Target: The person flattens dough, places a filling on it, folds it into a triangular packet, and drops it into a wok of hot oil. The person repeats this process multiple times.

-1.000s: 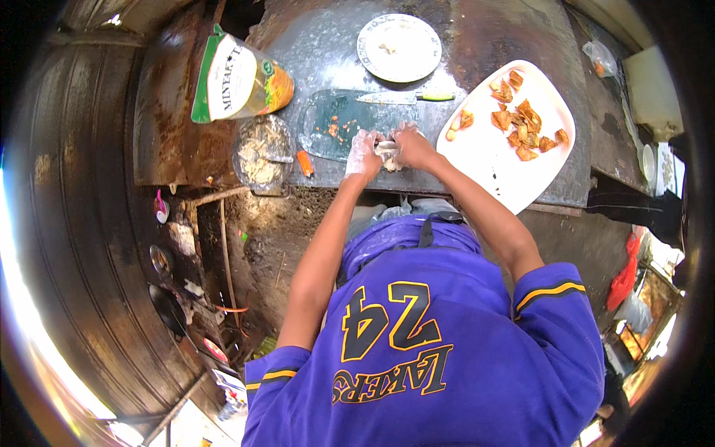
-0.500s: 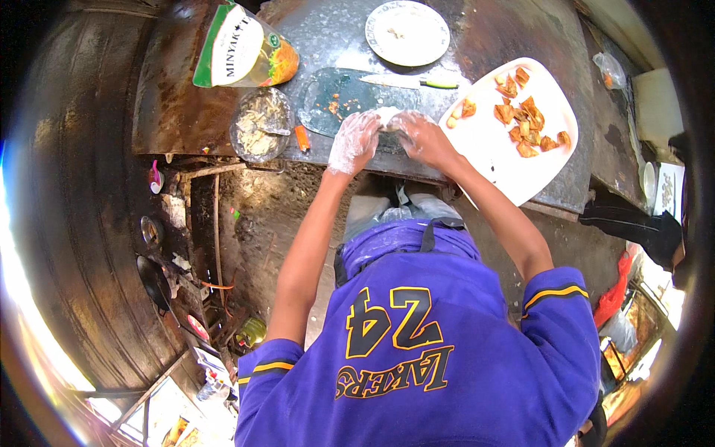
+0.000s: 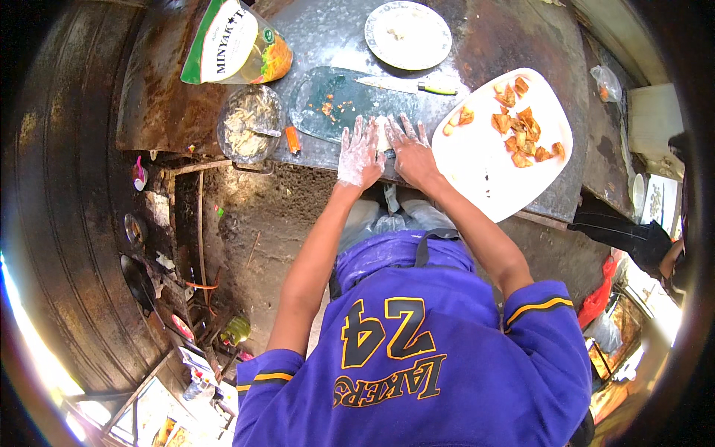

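Observation:
A small white piece of what looks like dough [image 3: 383,138] lies at the near edge of the dark green board [image 3: 305,112], mostly hidden between my hands. My left hand [image 3: 360,153], thickly dusted with white powder, lies along its left side with the fingers stretched out. On the other side my right hand [image 3: 414,155] is spread flat, with powder on the fingers. Orange crumbs are scattered on the board. A knife [image 3: 387,83] with a black and green handle rests across the board's far side.
On the left stand a bowl of pale shreds [image 3: 249,141], an orange block-shaped object [image 3: 293,140] and an oil pouch [image 3: 249,56]. Beyond the board is a white plate [image 3: 428,59]. At right, a white tray [image 3: 462,182] holds browned fried pieces [image 3: 526,123]. Another person's dark-clothed limb [image 3: 622,237] shows far right.
My hands were cupped together around the white piece. Now they have come apart slightly and lie flat with fingers spread, the piece between them.

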Motion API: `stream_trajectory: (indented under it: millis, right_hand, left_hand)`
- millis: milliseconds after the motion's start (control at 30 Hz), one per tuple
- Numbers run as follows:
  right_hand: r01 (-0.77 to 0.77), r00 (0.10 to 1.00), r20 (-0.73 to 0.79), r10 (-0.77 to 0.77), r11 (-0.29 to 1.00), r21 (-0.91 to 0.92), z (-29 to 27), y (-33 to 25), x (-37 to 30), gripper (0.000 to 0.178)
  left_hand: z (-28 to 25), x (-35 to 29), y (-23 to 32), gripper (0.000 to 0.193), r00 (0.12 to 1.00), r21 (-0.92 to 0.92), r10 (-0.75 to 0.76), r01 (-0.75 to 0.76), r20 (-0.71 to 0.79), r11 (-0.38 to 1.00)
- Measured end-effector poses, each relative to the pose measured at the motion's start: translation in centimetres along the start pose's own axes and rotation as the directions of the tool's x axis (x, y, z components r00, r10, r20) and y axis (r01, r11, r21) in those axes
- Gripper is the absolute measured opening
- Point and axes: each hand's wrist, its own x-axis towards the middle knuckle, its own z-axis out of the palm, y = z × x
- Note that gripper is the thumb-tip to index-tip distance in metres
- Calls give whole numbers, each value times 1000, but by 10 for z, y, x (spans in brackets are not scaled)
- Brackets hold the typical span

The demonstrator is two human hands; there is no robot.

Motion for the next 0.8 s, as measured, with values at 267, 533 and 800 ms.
stream_trajectory:
  millis: [267,533,800]
  right_hand:
    - [99,995,7,-99,993,-68,-6,5,18,62]
    - [181,942,326,-83,942,-283,-27,12,41,59]
    - [236,970,22,-241,962,136,-38,34,90,45]
  left_hand:
    - [-13,7,-6,76,996,166,60,-69,60,984]
    - [18,-17,-10,76,996,-7,3,-4,-92,1000]
    - [31,-14,-16,71,976,-43,29,-39,-215,998]
